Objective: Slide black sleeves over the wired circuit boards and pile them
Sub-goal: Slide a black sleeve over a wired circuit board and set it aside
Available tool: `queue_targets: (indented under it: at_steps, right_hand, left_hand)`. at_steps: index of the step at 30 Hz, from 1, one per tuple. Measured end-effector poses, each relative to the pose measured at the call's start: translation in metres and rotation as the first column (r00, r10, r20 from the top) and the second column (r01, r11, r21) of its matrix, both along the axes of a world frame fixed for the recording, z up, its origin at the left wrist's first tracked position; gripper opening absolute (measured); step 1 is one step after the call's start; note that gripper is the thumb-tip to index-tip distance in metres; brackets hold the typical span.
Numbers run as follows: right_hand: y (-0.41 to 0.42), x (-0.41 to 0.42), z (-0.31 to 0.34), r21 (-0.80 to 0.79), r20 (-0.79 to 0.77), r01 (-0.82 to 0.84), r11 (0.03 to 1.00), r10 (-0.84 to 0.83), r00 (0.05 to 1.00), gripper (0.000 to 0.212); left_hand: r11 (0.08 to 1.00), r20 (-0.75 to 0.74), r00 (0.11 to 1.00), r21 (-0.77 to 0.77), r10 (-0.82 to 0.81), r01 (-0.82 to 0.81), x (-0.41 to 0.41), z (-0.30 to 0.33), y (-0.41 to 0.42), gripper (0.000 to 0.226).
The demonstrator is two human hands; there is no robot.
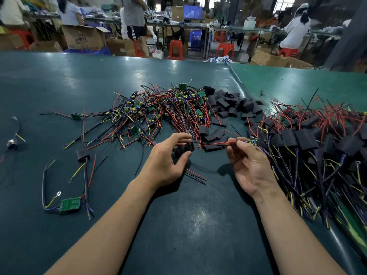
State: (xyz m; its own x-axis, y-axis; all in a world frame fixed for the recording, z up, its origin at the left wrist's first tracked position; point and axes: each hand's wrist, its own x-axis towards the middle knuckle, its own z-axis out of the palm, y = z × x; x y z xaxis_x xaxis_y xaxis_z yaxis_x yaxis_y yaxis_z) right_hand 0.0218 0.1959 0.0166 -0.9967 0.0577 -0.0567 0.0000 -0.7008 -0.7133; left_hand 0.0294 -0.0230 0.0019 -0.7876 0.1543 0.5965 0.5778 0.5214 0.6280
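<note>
Your left hand [164,161] curls its fingers round a black sleeve [183,150]; your right hand [248,161] pinches the red and black wires [212,144] running into it, above the dark green bench [188,225]. Red stools [175,49] and cardboard boxes [83,37] stand behind.

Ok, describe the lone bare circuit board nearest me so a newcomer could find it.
Start at the dark green table and look to its near left, outside the left forearm. There a green circuit board lies flat by itself, unsleeved, with a yellow ring-terminal wire curling off it, far from the tangled central pile.
</note>
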Motion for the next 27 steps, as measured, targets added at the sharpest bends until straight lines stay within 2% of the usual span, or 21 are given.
queue_targets:
  at_steps: [3, 12, 21, 27]
  right_hand:
    - [-0.0007, -0.0015, -0.0022, 0.063, 0.005, 0.052, 0.997, -0.052, 0.999, 0.023]
    - [-0.0041, -0.0026, -0.004, 0.186, -0.011, 0.067, 0.98, -0.066, 0.998, 0.022]
    - [-0.0069, -0.0026, -0.0038, 0.23, -0.007, 0.092, 0.969, -0.093, 0.996, 0.025]
    - [-0.0066, -0.0002, -0.002, 0.257, -0.034, 0.078, 0.963, -0.072, 0.997, 0.024]
  left_hand:
    - [1.0, -0.018, 1.0, 0.02, -0.009, 0.01, 0.0018, 0.0015, -0.0007, 0.038]
    - [0.999, -0.042, 0.999, 0.044, 0.025, -0.023, 0.0033, 0.0029, -0.0015, 0.034]
    - [0.999, -0.037, 0.998, 0.019, 0.051, -0.051, 0.0048, 0.0051, -0.0013, 0.034]
    - [1.0, -0.038, 0.999, -0.007, 0.014, -0.015, 0.0036, 0.0044, -0.0011, 0.03]
